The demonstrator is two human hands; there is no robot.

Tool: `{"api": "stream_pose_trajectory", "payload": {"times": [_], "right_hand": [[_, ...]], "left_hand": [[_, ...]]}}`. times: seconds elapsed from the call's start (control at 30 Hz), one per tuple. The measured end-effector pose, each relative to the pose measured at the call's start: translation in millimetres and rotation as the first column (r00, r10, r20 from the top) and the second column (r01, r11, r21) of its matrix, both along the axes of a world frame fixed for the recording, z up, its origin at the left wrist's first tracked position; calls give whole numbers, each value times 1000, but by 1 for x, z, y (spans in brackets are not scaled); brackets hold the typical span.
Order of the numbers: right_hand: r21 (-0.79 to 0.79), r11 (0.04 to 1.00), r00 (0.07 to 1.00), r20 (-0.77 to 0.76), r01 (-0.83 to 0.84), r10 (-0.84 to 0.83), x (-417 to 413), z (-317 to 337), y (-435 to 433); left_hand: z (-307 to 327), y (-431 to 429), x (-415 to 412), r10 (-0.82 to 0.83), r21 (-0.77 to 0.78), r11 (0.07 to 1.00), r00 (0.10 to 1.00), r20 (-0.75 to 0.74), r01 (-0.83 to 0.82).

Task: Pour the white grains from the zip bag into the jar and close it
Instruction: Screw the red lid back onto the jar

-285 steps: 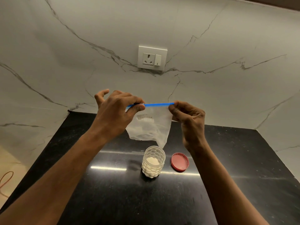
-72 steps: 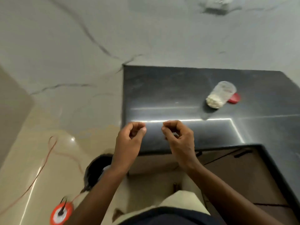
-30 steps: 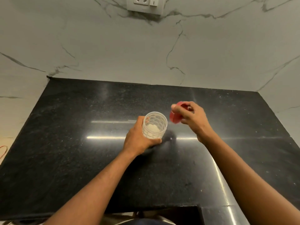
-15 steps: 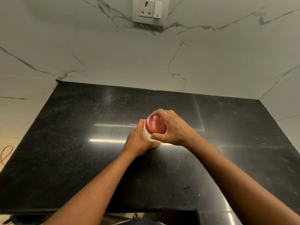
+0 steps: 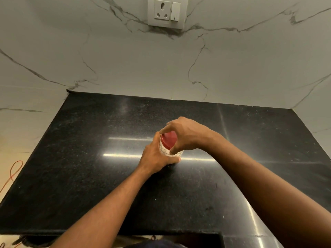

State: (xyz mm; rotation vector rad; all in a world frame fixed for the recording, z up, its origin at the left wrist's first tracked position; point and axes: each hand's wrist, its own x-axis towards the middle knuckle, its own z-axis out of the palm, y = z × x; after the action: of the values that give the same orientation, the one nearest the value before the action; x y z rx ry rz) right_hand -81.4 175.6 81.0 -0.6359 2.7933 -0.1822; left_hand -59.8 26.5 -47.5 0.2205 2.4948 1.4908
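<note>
The clear patterned jar (image 5: pixel 165 151) holding white grains stands upright near the middle of the black counter (image 5: pixel 89 167). My left hand (image 5: pixel 155 158) wraps around the jar's left side and base. A red lid (image 5: pixel 168 139) sits on the jar's mouth, and my right hand (image 5: pixel 186 135) grips it from above with thumb and fingers around its rim. Most of the jar's body is hidden behind both hands. The zip bag is not in view.
A marble wall rises behind the counter, with a white socket and switch (image 5: pixel 167 12) high up. The counter's front edge has a step at the lower right (image 5: pixel 221 235). An orange cable (image 5: pixel 12 172) lies on the floor at the left.
The bag left my hands. My left hand took hold of the jar, my right hand picked up the red lid and set it on the jar's mouth, where it now grips it.
</note>
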Motion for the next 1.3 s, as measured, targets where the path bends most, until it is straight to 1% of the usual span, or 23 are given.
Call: {"api": "stream_pose_trajectory", "payload": {"times": [0.2, 0.3, 0.43, 0.6, 0.67, 0.77, 0.8, 0.97, 1.13, 1.2, 1.23, 1.3], "right_hand": [[25, 994, 993, 56, -108, 107, -1, 4, 8], [27, 991, 989, 75, -129, 127, -2, 5, 9], [22, 989, 987, 80, -143, 141, -2, 5, 11], [39, 976, 974, 82, -214, 211, 0, 7, 12], [1, 975, 971, 91, -221, 220, -1, 10, 16], [-132, 975, 977, 90, -181, 194, -3, 16, 27], [-142, 975, 979, 88, -169, 183, -4, 17, 28], [10, 986, 983, 80, -164, 163, -3, 8, 19], [124, 976, 981, -48, -180, 187, -5, 3, 10], [144, 985, 989, -98, -92, 107, -5, 1, 6], [152, 988, 990, -140, -10, 31, -6, 0, 3], [210, 965, 970, -213, 159, -114, -6, -2, -2]], "left_hand": [[3, -1, -3, -14, -13, 1000, 1000, -5, 14], [1, -1, -3, -28, 5, 1000, 1000, -9, 28], [-2, -1, -4, -37, 14, 999, 999, -19, 37], [-6, -2, -7, -50, 6, 999, 999, -8, 51], [-7, -3, -8, -70, 7, 998, 998, -1, 70], [-6, -3, -10, -80, -3, 997, 997, 4, 80], [-7, -4, -10, -78, -7, 997, 997, 9, 78], [-10, -3, -10, -81, -5, 997, 997, 11, 81], [-11, -4, -10, -83, -17, 996, 996, 18, 84], [-12, -4, -11, -85, -14, 996, 996, 15, 86], [-13, -4, -11, -86, -8, 996, 996, 7, 86], [-14, -4, -11, -94, 6, 996, 996, 0, 94]]}}
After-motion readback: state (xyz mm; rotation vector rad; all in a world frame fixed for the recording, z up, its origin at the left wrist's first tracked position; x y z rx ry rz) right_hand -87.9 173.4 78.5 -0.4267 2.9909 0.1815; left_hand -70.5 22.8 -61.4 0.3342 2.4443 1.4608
